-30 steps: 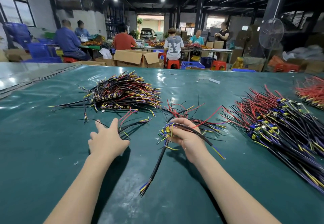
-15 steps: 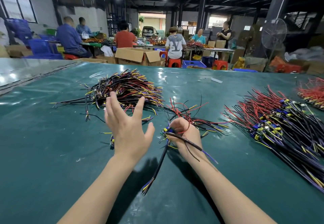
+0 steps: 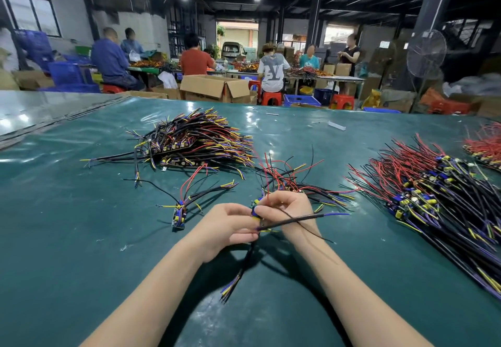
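Wired board (image 3: 254, 212), small, with blue and yellow parts: held over the near middle of the green desk (image 3: 67, 251), pinched between the left hand (image 3: 230, 227) and the right hand (image 3: 284, 207), both curled round it. One black sheathed lead (image 3: 245, 262) was hung from it toward the desk. A single loose board (image 3: 179, 215) was laid just left of the hands. A far pile (image 3: 195, 143) and a right pile (image 3: 433, 203) of wired boards were ranged beyond.

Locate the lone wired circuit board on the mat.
Head view, left of centre: the lone circuit board lies on the green mat, just left of the left hand, in front of the big wire pile.
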`<state>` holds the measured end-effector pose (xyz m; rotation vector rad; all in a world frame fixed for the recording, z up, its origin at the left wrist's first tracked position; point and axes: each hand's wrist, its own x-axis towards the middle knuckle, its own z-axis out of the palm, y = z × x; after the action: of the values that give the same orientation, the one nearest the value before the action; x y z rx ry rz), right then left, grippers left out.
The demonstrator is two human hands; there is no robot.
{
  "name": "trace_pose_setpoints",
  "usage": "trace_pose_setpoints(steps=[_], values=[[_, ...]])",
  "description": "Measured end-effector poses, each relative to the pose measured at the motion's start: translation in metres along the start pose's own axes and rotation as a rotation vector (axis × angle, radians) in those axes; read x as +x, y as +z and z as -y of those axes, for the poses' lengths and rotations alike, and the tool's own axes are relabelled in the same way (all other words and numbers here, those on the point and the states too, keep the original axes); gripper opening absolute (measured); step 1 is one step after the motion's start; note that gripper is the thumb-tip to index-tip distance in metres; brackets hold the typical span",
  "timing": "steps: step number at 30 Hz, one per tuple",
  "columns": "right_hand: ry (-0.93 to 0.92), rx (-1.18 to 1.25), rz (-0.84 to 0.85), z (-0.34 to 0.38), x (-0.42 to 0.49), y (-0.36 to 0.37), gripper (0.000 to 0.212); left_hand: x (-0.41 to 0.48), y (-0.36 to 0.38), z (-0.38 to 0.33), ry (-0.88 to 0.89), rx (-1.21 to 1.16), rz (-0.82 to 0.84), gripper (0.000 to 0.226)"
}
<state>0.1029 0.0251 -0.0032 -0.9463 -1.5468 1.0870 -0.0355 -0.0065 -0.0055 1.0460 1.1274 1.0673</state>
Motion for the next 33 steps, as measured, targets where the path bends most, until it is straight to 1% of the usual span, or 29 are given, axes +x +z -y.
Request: trace_pose_setpoints(steps=[2, 4, 6, 8, 10, 12, 14, 15, 17, 19, 21, 24, 27, 31, 33], values=[[0.030, 0.071, -0.001, 0.001, -0.002, -0.001, 0.024, -0.001, -0.002, -0.002, -0.006, -0.021, 0.011, 0.027], [0.130, 0.259, 0.017, 0.002, -0.001, -0.005, 0.020, -0.001, -0.008, -0.006, -0.006, -0.054, 0.069, 0.039], [0.234, 0.411, 0.036, 0.002, 0.000, -0.007, 0.018, -0.003, -0.011, -0.009, -0.019, -0.078, 0.116, 0.046], [0.280, 0.474, 0.047, 0.001, -0.001, -0.006, 0.021, -0.003, -0.011, -0.010, -0.040, -0.077, 0.084, 0.050], [0.276, 0.485, 0.066, 0.001, -0.002, -0.004, 0.019, -0.002, -0.010, -0.010, -0.047, -0.084, 0.025, 0.053], [0.259, 0.498, 0.092, 0.002, -0.003, -0.004, 0.017, -0.001, -0.007, -0.012, -0.047, -0.083, -0.029, 0.051], [0.246, 0.501, 0.114, 0.002, -0.003, -0.004, 0.019, -0.002, -0.003, -0.015, -0.070, -0.012, -0.069, 0.044], [0.237, 0.475, 0.123, 0.002, -0.004, -0.004, 0.021, -0.003, -0.001, -0.015, -0.063, 0.050, -0.076, 0.036], [0.216, 0.348, 0.118, 0.003, -0.005, -0.002, 0.022, -0.004, 0.001, -0.011, 0.022, 0.215, -0.076, 0.018], [0.193, 0.232, 0.052, 0.003, -0.007, 0.002, 0.024, -0.005, 0.002, -0.005, 0.131, 0.332, -0.091, 0.012], [0.166, 0.202, -0.039, 0.002, -0.007, 0.006, 0.026, -0.004, 0.004, -0.002, 0.188, 0.366, -0.124, 0.013], [0.160, 0.267, -0.089, 0.004, -0.008, 0.013, 0.026, -0.006, 0.004, -0.004, 0.198, 0.379, -0.133, 0.015], [0.208, 0.416, -0.089, 0.008, -0.007, 0.015, 0.025, -0.006, 0.005, -0.006, 0.201, 0.399, -0.111, 0.018], [0.273, 0.573, -0.120, 0.008, -0.007, 0.014, 0.023, -0.006, 0.007, -0.009, 0.169, 0.279, -0.067, 0.021], [0.255, 0.565, -0.144, 0.008, -0.008, 0.017, 0.021, -0.005, 0.006, -0.009, 0.155, 0.239, -0.085, 0.022]])
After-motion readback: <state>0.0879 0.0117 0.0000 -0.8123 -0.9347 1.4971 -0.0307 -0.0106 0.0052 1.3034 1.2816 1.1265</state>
